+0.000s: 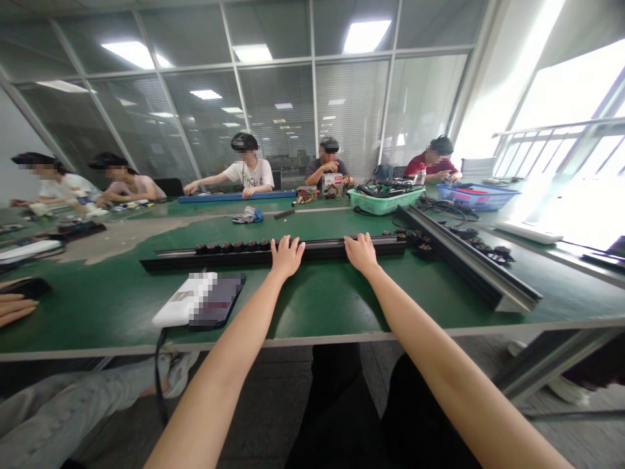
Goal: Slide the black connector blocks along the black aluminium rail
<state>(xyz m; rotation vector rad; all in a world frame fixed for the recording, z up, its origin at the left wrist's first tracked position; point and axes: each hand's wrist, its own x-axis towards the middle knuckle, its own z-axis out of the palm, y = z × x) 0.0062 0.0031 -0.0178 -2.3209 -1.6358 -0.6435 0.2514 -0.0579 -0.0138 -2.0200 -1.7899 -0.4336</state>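
A long black rail [327,253] lies across the green table in front of me, with several small dark round parts [224,248] lined up on its left half. My left hand [287,256] rests on the rail near its middle, just right of those parts, with its fingers spread. Farther right, my right hand [360,251] touches the same rail; its fingers are bent over the far edge and partly hidden, so its grip is unclear. More dark parts [424,246] lie on the table past the rail's right end.
A second metal rail [469,260] slants at the right. A white device [183,303] and a dark phone [224,303] lie at the front left. Behind are a cloth [247,215], a green basket [385,200], a blue basket [481,197] and several seated people. Another person's hand [17,305] is at the left edge.
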